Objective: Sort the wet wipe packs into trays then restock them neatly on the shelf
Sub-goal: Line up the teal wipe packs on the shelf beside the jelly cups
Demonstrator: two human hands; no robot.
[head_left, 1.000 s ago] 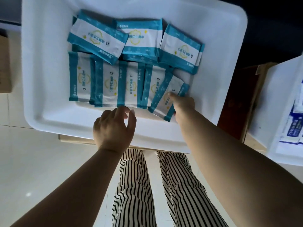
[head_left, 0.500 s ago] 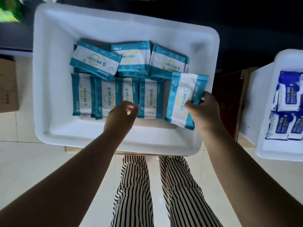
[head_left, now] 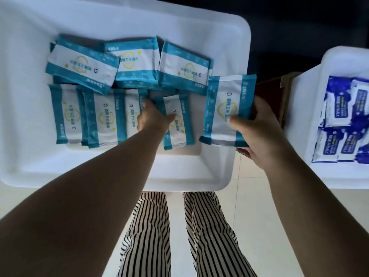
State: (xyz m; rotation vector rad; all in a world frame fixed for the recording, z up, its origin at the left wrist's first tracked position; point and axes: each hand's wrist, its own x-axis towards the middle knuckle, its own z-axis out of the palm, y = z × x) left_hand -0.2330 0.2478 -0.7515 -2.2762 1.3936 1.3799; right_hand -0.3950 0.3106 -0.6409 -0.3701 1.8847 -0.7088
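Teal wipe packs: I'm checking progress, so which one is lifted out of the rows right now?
The teal pack at the tray's right edge, gripped by the right hand. The others lie flat in rows; the left hand rests on those.

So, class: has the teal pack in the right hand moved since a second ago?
Yes. The teal pack then lay in the white tray; now it is lifted toward the tray's right rim.
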